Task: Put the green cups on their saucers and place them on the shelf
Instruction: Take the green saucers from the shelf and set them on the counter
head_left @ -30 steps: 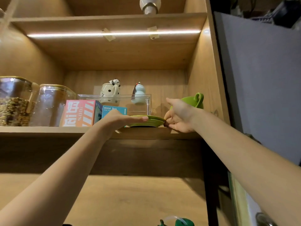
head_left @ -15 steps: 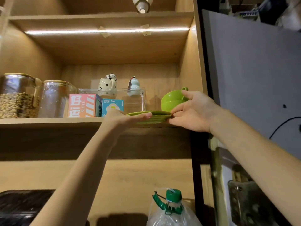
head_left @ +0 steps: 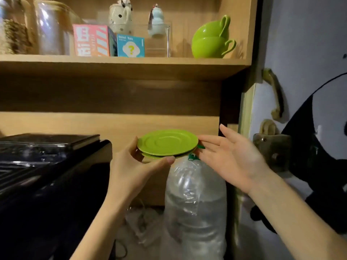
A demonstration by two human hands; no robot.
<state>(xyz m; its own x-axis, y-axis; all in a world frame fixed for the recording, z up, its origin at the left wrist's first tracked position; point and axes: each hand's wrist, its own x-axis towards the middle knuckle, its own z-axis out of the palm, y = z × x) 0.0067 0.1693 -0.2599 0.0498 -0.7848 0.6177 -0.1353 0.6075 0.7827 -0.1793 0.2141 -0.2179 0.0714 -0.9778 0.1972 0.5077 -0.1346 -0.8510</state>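
Two green saucers (head_left: pixel 167 144) lie stacked in my left hand (head_left: pixel 135 166), which grips their left and near rim well below the shelf. My right hand (head_left: pixel 231 156) is spread open at the stack's right edge, fingertips touching or almost touching the rim. Two green cups (head_left: pixel 212 40) sit nested one in the other, the upper one tilted, on the right end of the wooden shelf (head_left: pixel 122 61), with no saucer under them.
On the shelf stand glass jars (head_left: pixel 28 29), a pink box (head_left: pixel 92 40), a blue box (head_left: pixel 130 45) and a clear case with figurines (head_left: pixel 157 30). A black appliance (head_left: pixel 47 166) fills the lower left. A large plastic bottle (head_left: pixel 195 203) stands under the saucers. A wall is on the right.
The saucers have come off the shelf edge and down to chest height in my left hand. My right hand let go of the rim and opened. The view tilted downward.
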